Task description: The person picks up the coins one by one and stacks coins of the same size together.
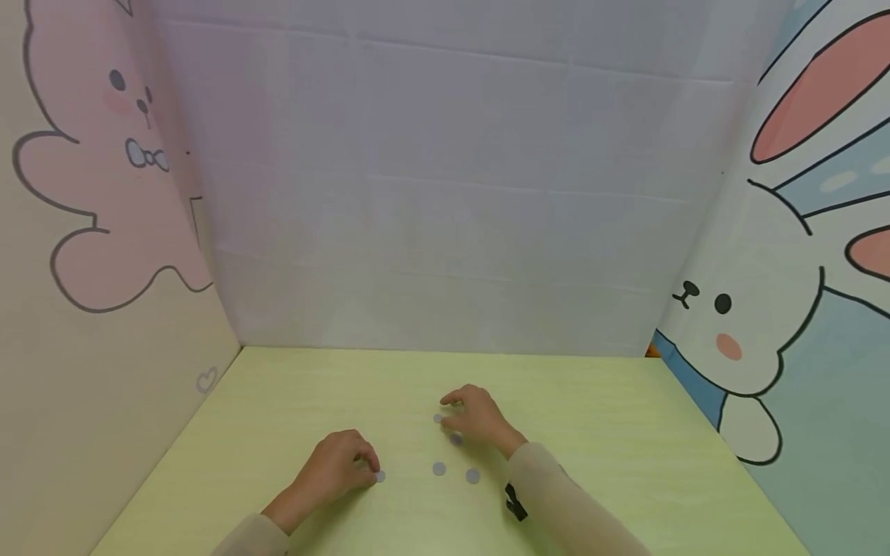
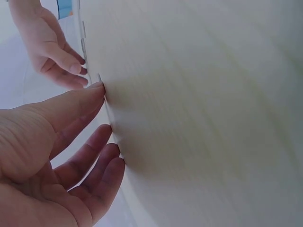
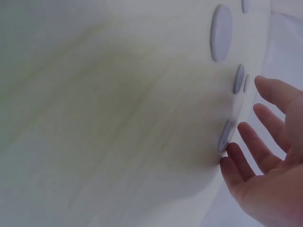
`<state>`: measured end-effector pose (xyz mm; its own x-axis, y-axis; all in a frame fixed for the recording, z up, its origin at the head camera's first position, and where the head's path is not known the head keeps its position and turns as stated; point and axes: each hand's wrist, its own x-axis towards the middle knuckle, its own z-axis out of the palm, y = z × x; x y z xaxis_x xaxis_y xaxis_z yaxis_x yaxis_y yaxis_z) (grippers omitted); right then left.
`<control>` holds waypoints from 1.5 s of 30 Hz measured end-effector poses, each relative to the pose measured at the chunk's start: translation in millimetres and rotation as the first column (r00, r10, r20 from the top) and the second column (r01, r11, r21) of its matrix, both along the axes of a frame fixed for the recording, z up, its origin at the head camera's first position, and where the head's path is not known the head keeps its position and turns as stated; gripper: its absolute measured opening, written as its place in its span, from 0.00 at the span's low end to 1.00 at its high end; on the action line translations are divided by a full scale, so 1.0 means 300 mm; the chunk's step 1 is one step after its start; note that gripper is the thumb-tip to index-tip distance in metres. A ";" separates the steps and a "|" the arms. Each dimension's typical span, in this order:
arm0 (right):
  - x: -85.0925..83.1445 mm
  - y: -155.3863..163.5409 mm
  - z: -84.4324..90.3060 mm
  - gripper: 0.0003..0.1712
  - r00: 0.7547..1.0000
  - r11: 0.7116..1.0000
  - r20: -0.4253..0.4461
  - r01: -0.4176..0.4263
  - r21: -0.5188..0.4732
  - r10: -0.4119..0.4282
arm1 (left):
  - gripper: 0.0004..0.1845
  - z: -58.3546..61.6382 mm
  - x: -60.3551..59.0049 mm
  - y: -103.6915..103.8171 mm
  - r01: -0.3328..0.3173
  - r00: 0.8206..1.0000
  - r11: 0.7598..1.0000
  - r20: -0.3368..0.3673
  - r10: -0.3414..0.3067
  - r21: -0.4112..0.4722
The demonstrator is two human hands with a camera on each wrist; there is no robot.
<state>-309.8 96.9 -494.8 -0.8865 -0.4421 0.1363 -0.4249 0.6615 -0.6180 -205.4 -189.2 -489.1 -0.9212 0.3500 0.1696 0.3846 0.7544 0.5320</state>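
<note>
Several small flat grey discs lie on the pale yellow tabletop (image 1: 591,417). In the head view my left hand (image 1: 330,466) pinches one disc (image 1: 380,476) at its edge between thumb and forefinger, low on the table. The left wrist view shows that disc (image 2: 99,77) edge-on beyond the thumb tip, the other fingertips against the surface. My right hand (image 1: 476,417) hovers farther back with fingers spread, thumb and forefinger on either side of a disc (image 1: 438,418). A disc (image 3: 226,135) lies right by its lower fingertips in the right wrist view.
Nearer me lie two more discs, a left one (image 1: 439,468) and a right one (image 1: 473,476); a darker disc (image 1: 456,439) sits under the right hand's near side. A white sheet (image 1: 445,201) closes off the back, with cartoon-printed walls on both sides.
</note>
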 end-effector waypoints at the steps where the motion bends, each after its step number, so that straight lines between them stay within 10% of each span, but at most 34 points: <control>1: -0.003 -0.002 -0.004 0.19 1.000 1.000 -0.001 -0.002 0.006 0.002 | 0.08 -0.001 0.000 0.000 -0.004 1.000 1.000 0.003 0.004 -0.002; 45: -0.005 -0.036 -0.020 0.07 0.995 0.991 -0.005 0.101 0.090 -0.101 | 0.08 -0.002 -0.008 0.000 -0.015 1.000 1.000 0.024 0.016 -0.011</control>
